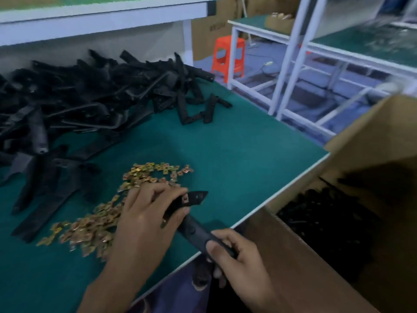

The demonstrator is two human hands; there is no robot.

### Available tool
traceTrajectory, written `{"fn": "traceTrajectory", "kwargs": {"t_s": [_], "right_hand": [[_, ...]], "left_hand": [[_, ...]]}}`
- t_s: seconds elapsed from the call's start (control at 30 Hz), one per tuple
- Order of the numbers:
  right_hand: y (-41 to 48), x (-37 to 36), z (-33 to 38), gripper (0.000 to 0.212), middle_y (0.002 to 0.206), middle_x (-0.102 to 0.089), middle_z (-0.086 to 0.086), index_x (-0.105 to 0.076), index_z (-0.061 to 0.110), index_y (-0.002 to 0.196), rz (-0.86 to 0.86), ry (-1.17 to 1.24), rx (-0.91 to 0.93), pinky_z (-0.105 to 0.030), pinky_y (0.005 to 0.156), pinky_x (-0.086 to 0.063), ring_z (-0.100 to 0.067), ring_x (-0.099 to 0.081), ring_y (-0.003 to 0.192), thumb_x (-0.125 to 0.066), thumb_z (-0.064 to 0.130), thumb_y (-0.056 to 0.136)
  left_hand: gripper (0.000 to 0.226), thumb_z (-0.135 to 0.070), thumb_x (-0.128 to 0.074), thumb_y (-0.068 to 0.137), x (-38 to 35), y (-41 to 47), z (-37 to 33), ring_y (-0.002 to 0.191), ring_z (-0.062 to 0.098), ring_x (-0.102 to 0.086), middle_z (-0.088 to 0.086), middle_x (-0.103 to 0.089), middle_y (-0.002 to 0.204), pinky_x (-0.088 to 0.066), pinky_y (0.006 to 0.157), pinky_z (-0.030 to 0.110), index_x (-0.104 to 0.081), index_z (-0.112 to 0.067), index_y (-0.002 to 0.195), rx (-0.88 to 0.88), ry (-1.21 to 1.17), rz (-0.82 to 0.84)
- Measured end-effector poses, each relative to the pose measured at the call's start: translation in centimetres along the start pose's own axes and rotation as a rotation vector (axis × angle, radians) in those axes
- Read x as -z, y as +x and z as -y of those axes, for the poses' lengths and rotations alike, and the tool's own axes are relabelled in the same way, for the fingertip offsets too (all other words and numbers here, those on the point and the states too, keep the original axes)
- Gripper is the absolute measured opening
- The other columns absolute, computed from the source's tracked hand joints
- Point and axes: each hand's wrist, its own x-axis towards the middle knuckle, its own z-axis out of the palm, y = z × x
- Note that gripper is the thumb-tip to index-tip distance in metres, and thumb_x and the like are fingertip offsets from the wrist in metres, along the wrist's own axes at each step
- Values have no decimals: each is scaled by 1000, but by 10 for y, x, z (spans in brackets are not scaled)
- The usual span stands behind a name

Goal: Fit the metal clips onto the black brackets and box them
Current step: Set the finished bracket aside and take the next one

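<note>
Both hands on one black bracket [194, 229] — my right hand [239, 256] curls round its near end, left hand [144, 213] pinches near the tip, fingers beside a metal clip [185, 199]. Loose clips [97, 224] lie by my left hand on the green table [225, 154]; bracket heap [90, 91] behind — cardboard box [293, 256] at right.

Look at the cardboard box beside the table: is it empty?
No, the cardboard box holds a dark heap of black brackets lying at its bottom.
</note>
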Motion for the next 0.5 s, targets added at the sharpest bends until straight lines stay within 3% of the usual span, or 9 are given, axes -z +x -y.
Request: {"fn": "traceTrajectory", "kwargs": {"t_s": [0.13, 0.27, 0.4, 0.5], "right_hand": [[-58, 47, -19, 29, 85, -76, -11, -70, 22, 112, -140, 9, -100, -21, 55, -48, -12, -64, 60, -67, 22, 83], [-101, 83, -39, 24, 91, -76, -19, -67, 3, 116, -263, 150, -249, -27, 62, -51, -25, -66, 71, -71, 6, 93], [-96, 120, -31, 39, 91, -74, -20, -70, 15, 116, -559, 500, -265, -32, 49, -49, -27, -65, 63, -75, 14, 78], [-74, 147, -16, 50, 112, -75, -13, -61, 14, 126, -723, 798, -219, -30, 69, -63, -21, -77, 90, -77, 17, 78]], "left_hand": [[31, -42, -55, 89, -43, 6, -64, 95, 26, -58, -3, -60, 106, -39, 87, 39, -70, -27, 112, -220, -53, 169], [34, -29, -75, 86, -75, -2, -115, 101, 21, -63, -5, -64, 112, -37, 86, 36, -71, -25, 120, -386, -96, 260], [40, -38, -60, 92, -83, -5, -134, 113, 15, -54, -6, -60, 125, -37, 94, 34, -65, -26, 130, -388, -216, 260], [39, -42, -51, 94, -80, -6, -124, 113, 15, -54, -9, -60, 125, -34, 96, 31, -67, -29, 126, -322, -247, 238]]}}
